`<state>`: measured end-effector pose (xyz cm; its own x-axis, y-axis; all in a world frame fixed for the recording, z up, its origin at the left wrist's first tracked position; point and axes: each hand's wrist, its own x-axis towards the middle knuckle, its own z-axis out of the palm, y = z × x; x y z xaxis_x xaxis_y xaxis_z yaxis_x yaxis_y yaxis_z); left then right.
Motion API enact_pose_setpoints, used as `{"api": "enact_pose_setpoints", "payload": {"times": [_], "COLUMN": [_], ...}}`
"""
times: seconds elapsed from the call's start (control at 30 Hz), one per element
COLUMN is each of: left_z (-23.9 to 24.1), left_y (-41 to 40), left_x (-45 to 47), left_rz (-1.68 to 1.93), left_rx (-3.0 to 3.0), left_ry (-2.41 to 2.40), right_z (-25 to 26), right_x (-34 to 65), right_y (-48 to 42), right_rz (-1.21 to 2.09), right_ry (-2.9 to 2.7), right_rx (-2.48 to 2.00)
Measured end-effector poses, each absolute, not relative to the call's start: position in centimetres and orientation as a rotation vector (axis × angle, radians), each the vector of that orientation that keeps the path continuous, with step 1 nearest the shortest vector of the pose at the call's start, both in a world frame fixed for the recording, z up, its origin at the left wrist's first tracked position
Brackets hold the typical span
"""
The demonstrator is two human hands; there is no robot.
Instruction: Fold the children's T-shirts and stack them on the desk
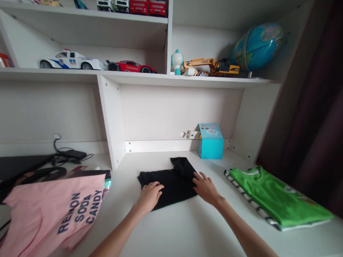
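Note:
A black garment (172,186), partly folded, lies on the white desk in front of me; its exact kind I cannot tell. One narrow section is doubled over at its far right corner. On its left side rests my left hand (151,195), palm down with the fingers stretched over the cloth. My right hand (205,186) touches the right edge, fingers spread and lying on the fabric. To the right is a stack of folded shirts, a green T-shirt (281,194) on top. A pink shirt (54,212) with dark lettering lies at left on other clothes.
A blue desk calendar (211,145) stands behind the black garment, near a wall socket (193,135). A black power adapter (72,154) with cables lies at back left. The overhead shelf (150,79) carries toy vehicles and a globe (258,45). A vertical panel (108,118) divides the desk.

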<state>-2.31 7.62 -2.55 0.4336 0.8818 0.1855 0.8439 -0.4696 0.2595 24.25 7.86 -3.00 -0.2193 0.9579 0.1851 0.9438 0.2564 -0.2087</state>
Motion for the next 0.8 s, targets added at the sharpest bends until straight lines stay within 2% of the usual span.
{"api": "enact_pose_setpoints", "payload": {"times": [0.13,0.3,0.53,0.63,0.7,0.8], "left_z": [-1.5,1.8,6.1,5.9,5.7,5.8], "left_y": [8.0,10.9,15.7,14.3,12.1,8.3], "left_x": [-3.1,-3.8,3.3,7.2,8.1,6.7], "left_rz": [0.487,0.320,0.761,0.875,0.745,0.150], "left_rx": [2.550,2.365,2.157,2.157,2.247,2.309], "left_ry": [1.586,1.197,1.409,1.329,1.087,0.643], "right_z": [-2.3,-0.5,0.3,0.4,0.6,0.9], "right_x": [23.9,24.1,19.7,15.9,14.8,16.6], "right_y": [3.9,-3.2,-6.1,-5.9,-5.7,-5.9], "right_rz": [0.030,0.191,0.036,0.150,0.284,0.461], "right_ry": [-2.376,-2.444,-2.412,-2.617,-2.771,-2.763], "right_rx": [-1.654,-1.418,-1.593,-1.426,-1.248,-1.215]}}
